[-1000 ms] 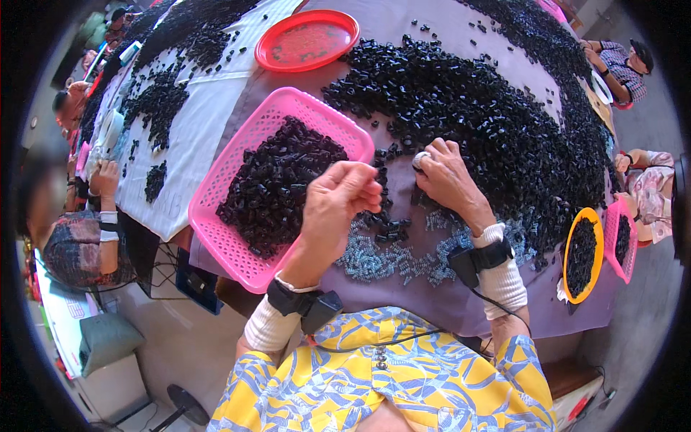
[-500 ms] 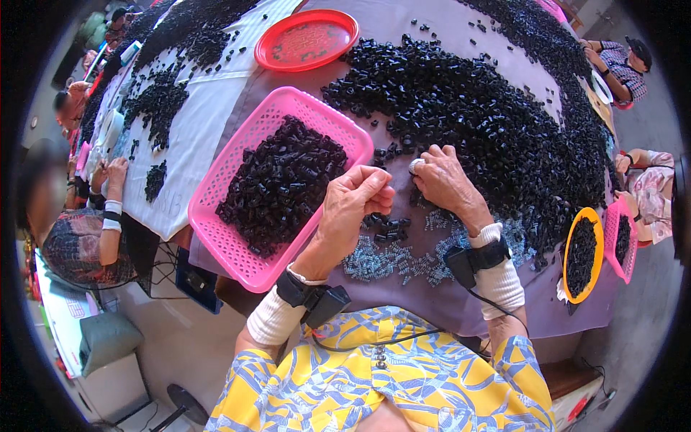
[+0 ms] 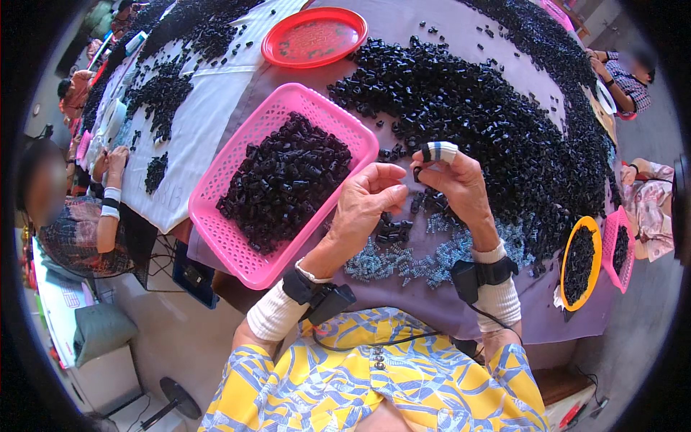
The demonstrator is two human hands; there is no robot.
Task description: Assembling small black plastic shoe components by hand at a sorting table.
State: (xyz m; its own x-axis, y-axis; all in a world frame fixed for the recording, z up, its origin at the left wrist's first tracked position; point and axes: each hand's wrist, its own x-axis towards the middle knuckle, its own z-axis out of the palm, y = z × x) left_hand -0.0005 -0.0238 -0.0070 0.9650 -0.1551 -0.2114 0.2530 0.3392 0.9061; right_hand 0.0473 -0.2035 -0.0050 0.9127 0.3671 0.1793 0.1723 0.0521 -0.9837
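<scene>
My right hand (image 3: pixel 462 189), with striped wrapping round a finger, pinches a small black plastic piece (image 3: pixel 417 173) between thumb and fingertip. Facing it, my left hand (image 3: pixel 363 200) is closed, thumb and fingers curled together; anything inside is hidden. A pink perforated basket (image 3: pixel 207 209) stands to the left, holding a heap of black plastic pieces (image 3: pixel 281 183). Beyond my hands spreads a large pile of similar black pieces (image 3: pixel 475 119). Small pale spring-like pieces (image 3: pixel 432 259) lie scattered near the table's front edge, with a few black pieces (image 3: pixel 394 232) beside them.
A red round tray (image 3: pixel 314 37) lies beyond the basket. At the right stand a yellow bowl (image 3: pixel 567 263) and a smaller pink basket (image 3: pixel 628 268), both with black pieces. Co-workers sit at the left and right. Cables run from the bands on my wrists.
My right hand has turned and lifted from the pile's edge, its fingers extending around a black piece. My left hand has shifted slightly right, closer to it.
</scene>
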